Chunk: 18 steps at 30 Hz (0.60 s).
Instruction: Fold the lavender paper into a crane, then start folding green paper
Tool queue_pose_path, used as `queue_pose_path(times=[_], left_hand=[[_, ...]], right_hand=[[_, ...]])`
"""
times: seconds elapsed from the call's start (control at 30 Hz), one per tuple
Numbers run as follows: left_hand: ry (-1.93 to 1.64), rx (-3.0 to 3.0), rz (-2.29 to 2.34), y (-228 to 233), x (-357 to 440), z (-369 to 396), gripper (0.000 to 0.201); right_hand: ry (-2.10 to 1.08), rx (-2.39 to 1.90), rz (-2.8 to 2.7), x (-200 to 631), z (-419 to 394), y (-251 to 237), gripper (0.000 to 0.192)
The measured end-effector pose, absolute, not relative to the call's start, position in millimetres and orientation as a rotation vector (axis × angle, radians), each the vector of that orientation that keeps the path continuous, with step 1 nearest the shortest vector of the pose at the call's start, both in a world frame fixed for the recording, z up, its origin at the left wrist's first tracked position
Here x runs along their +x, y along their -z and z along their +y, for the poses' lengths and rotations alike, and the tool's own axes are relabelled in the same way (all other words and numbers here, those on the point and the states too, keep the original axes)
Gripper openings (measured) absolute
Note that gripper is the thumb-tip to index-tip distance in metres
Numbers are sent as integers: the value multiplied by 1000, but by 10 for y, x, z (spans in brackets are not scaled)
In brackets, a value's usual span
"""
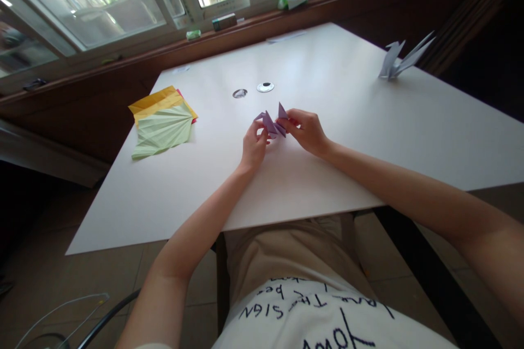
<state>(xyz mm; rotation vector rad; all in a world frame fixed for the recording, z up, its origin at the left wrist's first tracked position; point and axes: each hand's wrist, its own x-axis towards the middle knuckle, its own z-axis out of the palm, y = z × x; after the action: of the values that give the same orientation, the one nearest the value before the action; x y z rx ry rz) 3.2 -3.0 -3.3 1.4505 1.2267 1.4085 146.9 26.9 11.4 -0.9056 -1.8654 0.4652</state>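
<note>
A white table (335,92) spreads before a person whose pale shirt (262,335) carries black handwritten-style lettering, "SIGN" legible and the rest hard to make out. Yellow and creased pale-green sheets (164,128) overlap at the table's left, and a white folded-paper bird (393,62) stands at its far right. Near the middle, the left hand (254,144) and right hand (307,130) each close a fingertip grip on opposite sides of a purple folded paper (269,122), just nearer than two small round discs (265,88), one black-centred.
</note>
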Motion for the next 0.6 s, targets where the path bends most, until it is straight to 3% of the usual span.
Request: queue_pose_path(times=[0.6], left_hand=[[-1419,1468,1239,45,30,-27,4]], right_hand=[[-425,-933,-1885,1456,272,-122,20]])
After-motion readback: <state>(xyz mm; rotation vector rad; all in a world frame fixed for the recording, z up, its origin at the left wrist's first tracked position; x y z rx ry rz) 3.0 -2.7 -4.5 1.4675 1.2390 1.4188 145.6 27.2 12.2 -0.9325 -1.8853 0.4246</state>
